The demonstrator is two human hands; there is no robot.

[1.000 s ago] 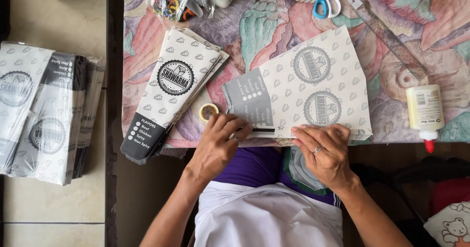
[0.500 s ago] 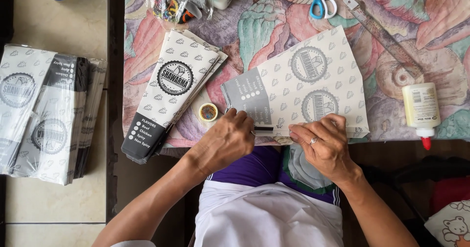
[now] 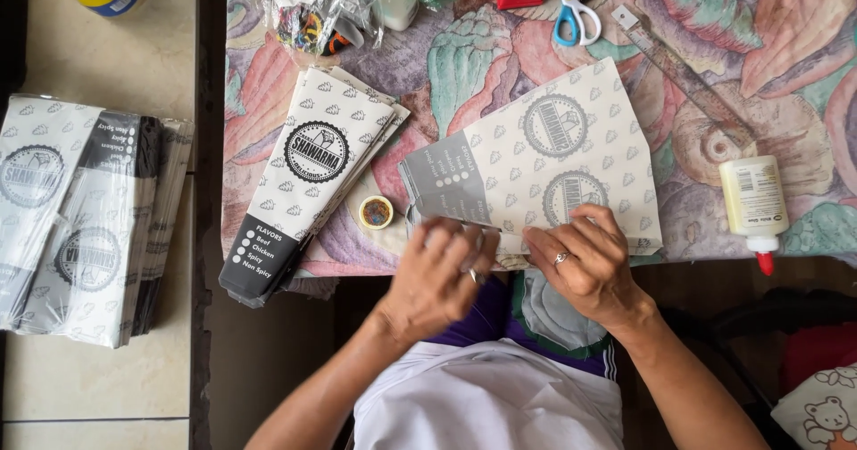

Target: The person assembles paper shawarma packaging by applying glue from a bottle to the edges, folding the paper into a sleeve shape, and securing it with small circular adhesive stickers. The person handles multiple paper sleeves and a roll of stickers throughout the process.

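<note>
Your fingers on both hands press flat on the near edge of the printed sheet, left hand blurred beside right hand, the sheet's long axis running away up-right from them, both hands equally close.

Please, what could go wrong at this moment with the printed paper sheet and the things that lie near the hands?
1. The printed paper sheet hangs over the edge of the table; both hands press its near edge, so it may crease crookedly or slip.
2. The small open pot lies close to the left hand, which looks blurred; a sweep might knock it.
3. The glue bottle lies at the table edge near the right hand and could roll off.
</note>
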